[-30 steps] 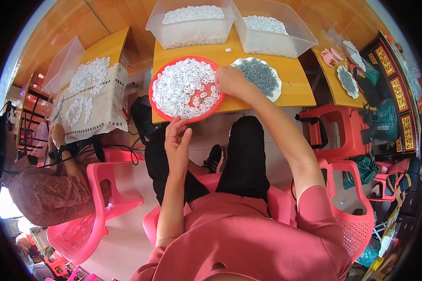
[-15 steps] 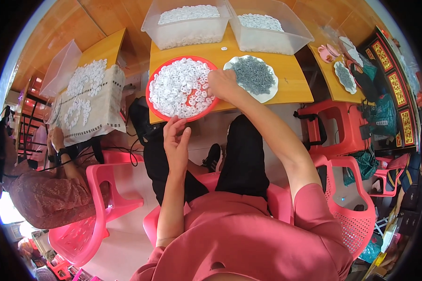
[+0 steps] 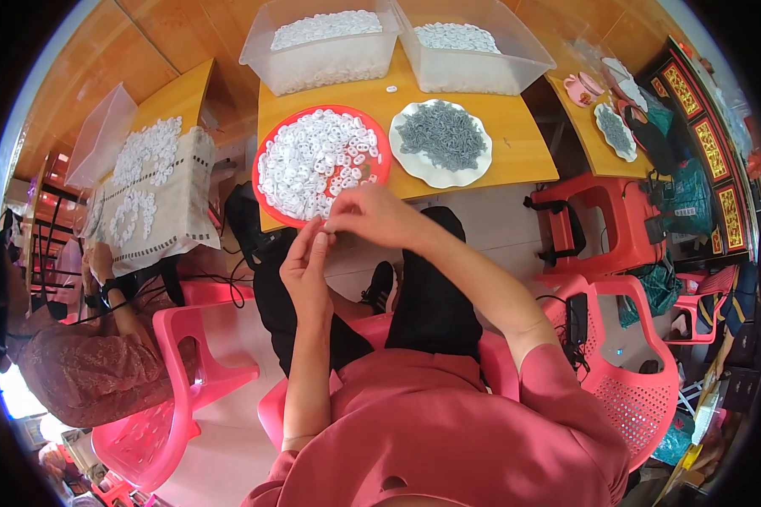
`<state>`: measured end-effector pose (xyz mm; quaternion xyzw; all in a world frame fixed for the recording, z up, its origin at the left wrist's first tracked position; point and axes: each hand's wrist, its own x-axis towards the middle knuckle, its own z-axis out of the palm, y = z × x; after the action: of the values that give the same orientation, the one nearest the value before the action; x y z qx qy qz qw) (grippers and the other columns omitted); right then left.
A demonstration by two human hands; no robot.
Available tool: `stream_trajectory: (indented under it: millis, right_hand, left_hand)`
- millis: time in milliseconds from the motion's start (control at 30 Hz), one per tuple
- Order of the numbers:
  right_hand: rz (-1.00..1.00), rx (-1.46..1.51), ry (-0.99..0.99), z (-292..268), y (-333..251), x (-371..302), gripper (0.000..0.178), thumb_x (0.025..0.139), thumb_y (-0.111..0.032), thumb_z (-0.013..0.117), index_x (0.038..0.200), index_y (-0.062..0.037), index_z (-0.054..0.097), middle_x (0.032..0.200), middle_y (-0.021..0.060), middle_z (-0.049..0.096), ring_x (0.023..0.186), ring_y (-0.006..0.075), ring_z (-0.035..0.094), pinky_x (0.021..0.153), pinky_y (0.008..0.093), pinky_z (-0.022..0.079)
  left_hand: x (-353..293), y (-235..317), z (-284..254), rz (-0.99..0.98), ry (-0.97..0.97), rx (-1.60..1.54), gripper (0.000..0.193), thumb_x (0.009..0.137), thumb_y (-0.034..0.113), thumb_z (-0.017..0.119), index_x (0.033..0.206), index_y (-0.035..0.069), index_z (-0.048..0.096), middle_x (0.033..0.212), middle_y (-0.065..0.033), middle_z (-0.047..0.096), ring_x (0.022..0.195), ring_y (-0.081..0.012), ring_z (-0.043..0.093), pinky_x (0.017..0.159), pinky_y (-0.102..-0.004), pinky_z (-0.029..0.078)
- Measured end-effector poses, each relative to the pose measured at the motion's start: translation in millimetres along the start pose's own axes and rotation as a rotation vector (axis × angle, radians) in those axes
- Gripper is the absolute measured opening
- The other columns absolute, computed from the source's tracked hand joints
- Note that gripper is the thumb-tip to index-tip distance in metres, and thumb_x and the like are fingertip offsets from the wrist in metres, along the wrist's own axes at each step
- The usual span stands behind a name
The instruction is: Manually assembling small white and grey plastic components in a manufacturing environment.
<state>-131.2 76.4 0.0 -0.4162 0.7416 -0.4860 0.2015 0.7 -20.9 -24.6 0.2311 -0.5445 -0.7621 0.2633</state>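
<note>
In front of me the tips of my left hand point(image 3: 305, 262) and my right hand point(image 3: 372, 217) meet just off the near edge of a round red tray point(image 3: 384, 174). Both hands are closed in a pinch. Whatever is between the fingertips is too small and covered to make out. Small white oval pieces with holes point(image 3: 300, 165) fill most of the tray, and red bottom shows at its right side. Right of the tray, a white scalloped plate point(image 3: 435, 175) bears a heap of small grey pieces point(image 3: 444, 135).
Two clear plastic bins point(image 3: 330, 68) of white pieces stand at the back of the yellow table point(image 3: 516, 144). At left, a person point(image 3: 93, 363) sits by a cloth-covered table point(image 3: 173, 207) with white pieces. Pink chairs point(image 3: 177, 372) and a red stool point(image 3: 609, 224) stand nearby.
My right hand has come from the tray's right edge toward me, down to my left hand's fingertips. My left hand's fingers have drawn together. The view has shifted slightly.
</note>
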Motion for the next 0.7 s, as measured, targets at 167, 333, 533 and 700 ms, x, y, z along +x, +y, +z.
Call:
stream_trajectory:
  millis: [167, 333, 533, 700]
  right_hand:
    - [0.195, 0.484, -0.082, 7, -1, -23, 0.017, 0.082, -0.014, 0.063, 0.085, 0.0023, 0.063, 0.074, 0.0048, 0.064, 0.070, 0.0088, 0.058, 0.063, 0.0255, 0.045]
    - [0.089, -0.021, 0.195, -28, 8, -28, 0.018, 0.081, -0.018, 0.063, 0.082, -0.0004, 0.064, 0.076, 0.0071, 0.064, 0.066, 0.0123, 0.058, 0.062, 0.0277, 0.046]
    - [0.179, -0.640, 0.432, -105, 77, -5, 0.010, 0.073, -0.013, 0.059, 0.073, -0.0078, 0.067, 0.082, 0.0151, 0.063, 0.079, 0.0330, 0.061, 0.068, 0.0442, 0.048]
    - [0.144, -0.776, 0.325, -109, 83, 0, 0.009, 0.073, -0.013, 0.059, 0.073, -0.0098, 0.067, 0.085, 0.0139, 0.063, 0.081, 0.0328, 0.062, 0.069, 0.0447, 0.047]
  left_hand:
    - [-3, 1, 5, -0.096, -0.036, -0.045, 0.027, 0.086, 0.007, 0.062, 0.111, -0.003, 0.061, 0.092, -0.0085, 0.067, 0.074, -0.0117, 0.063, 0.070, -0.0212, 0.049]
    - [-5, -1, 4, -0.171, -0.034, -0.101, 0.020, 0.087, 0.008, 0.061, 0.105, -0.001, 0.063, 0.089, -0.0085, 0.067, 0.071, -0.0115, 0.063, 0.068, -0.0212, 0.049]
    - [-4, -1, 6, -0.186, -0.037, -0.201, 0.013, 0.090, 0.011, 0.057, 0.099, 0.003, 0.061, 0.085, -0.0041, 0.063, 0.066, -0.0080, 0.057, 0.063, -0.0202, 0.046]
    - [-4, 3, -1, -0.303, -0.204, -0.446, 0.012, 0.091, 0.012, 0.056, 0.100, 0.005, 0.059, 0.081, -0.0010, 0.058, 0.061, -0.0056, 0.049, 0.051, -0.0173, 0.036]
